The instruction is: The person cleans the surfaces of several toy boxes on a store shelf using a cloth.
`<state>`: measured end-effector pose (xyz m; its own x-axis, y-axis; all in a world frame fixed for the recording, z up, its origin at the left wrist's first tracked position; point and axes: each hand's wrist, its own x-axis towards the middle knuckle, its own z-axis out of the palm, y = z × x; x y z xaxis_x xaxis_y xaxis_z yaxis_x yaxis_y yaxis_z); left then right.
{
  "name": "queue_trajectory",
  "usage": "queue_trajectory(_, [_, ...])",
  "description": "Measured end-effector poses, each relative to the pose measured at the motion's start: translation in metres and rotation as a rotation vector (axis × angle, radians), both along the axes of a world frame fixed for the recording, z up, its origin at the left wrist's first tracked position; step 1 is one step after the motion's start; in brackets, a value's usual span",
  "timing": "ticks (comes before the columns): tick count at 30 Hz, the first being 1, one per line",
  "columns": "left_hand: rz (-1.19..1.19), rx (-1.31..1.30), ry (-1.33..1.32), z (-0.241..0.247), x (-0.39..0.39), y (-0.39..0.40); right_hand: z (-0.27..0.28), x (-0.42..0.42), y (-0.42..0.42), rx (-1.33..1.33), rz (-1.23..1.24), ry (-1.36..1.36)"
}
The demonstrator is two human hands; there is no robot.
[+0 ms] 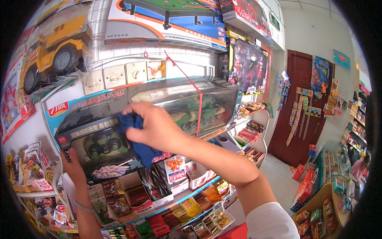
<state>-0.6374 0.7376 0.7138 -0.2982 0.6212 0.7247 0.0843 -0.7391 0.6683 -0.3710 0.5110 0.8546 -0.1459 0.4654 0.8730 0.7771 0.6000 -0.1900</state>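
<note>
My right hand (152,125) grips a dark blue cloth (144,151) against the front of a large boxed toy tank (191,112). The cloth hangs down over the box's lower edge. Behind the box's clear window lie the green camouflage tank and, at the left, a green controller (104,145). A red ribbon (199,115) runs down across the box. My left hand (71,162) is at the box's lower left corner, thumb on its front; its other fingers are hidden.
Snack packets in open cartons (177,170) fill shelves beneath the box. A yellow toy truck (59,50) and a pool-table box (167,24) are above. Wall switches (115,78) sit behind. Right are a side rack (253,131), a dark red door (298,116) and, far off, a person in pink (358,168).
</note>
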Motion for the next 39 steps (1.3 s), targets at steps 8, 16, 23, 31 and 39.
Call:
queue_trajectory(8, [-0.136,0.057,-0.139,-0.009,-0.002,0.020,-0.074,0.068,-0.068,-0.608,0.410,0.697])
queue_trajectory(16, [-0.044,0.046,-0.089,-0.003,-0.012,0.022,-0.146,0.133,-0.138,-0.510,0.448,1.628])
queue_trajectory(23, [-0.011,0.065,0.030,0.000,-0.024,0.023,-0.210,0.158,-0.163,-0.505,0.673,1.764])
queue_trajectory(31, [0.017,0.011,0.029,0.002,-0.035,0.036,-0.101,0.180,-0.117,0.069,0.038,1.213])
queue_trajectory(39, [0.023,0.026,0.011,0.008,-0.021,0.016,-0.041,0.221,-0.033,0.396,-0.572,0.626])
